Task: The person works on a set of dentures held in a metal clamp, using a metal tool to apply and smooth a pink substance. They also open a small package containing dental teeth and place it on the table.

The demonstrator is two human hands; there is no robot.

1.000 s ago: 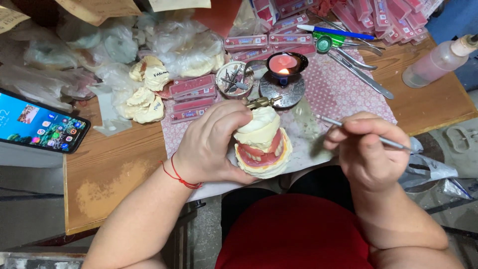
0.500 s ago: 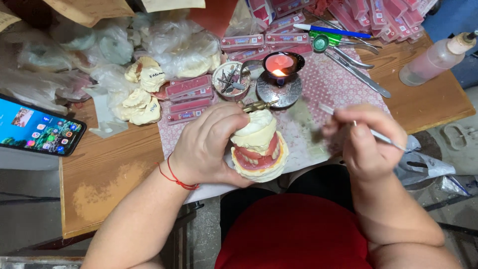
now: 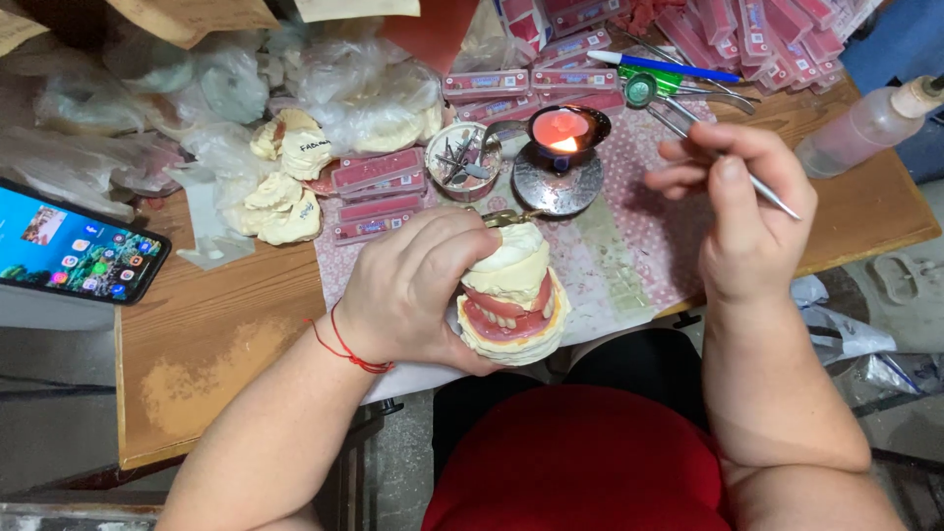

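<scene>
Your left hand wraps plaster denture model, centre frame | brittle, heavy: hold base | right hand pinches metal tool.

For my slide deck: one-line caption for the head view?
Left hand grips plaster denture model; right hand holds metal tool near burner.

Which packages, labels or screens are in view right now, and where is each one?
Black smartphone: far left table edge, lit screen with colourful icons.
Flat pink-red rectangular packs: centre, beside white plaster casts.
More pink-red packs: top right pile.
Clear plastic bottle: right edge, lying tilted.
</scene>
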